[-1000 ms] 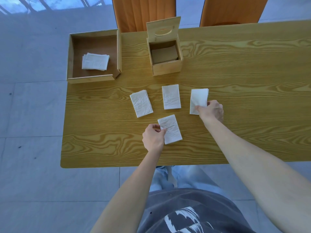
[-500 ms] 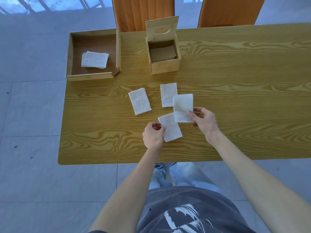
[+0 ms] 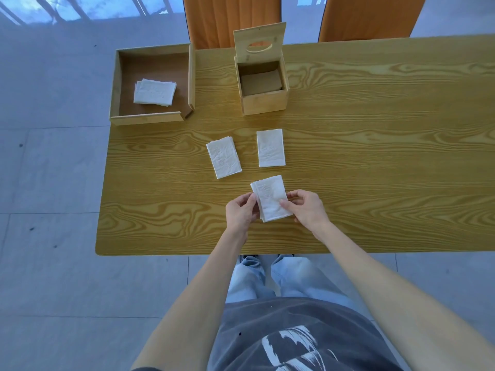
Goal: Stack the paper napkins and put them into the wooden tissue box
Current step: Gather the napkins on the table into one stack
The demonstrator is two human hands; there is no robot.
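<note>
Two white paper napkins lie one on the other as a small stack (image 3: 271, 197) near the table's front edge. My left hand (image 3: 239, 212) pinches its left edge and my right hand (image 3: 306, 209) holds its right edge with the thumb on top. Two single napkins lie flat further back, one on the left (image 3: 223, 157) and one in the middle (image 3: 270, 148). The wooden tissue box (image 3: 263, 101) stands behind them with its slotted lid (image 3: 259, 41) raised upright and its inside showing only a brown bottom.
A low wooden tray (image 3: 144, 119) at the table's back left corner holds another small pile of napkins (image 3: 154, 92). Two orange chairs (image 3: 230, 17) stand behind the table (image 3: 375, 129). The table's left and front edges drop to a tiled floor.
My right hand carried the rightmost napkin leftward and laid it on the napkin that my left hand holds near the front edge. Both hands now grip the pair.
</note>
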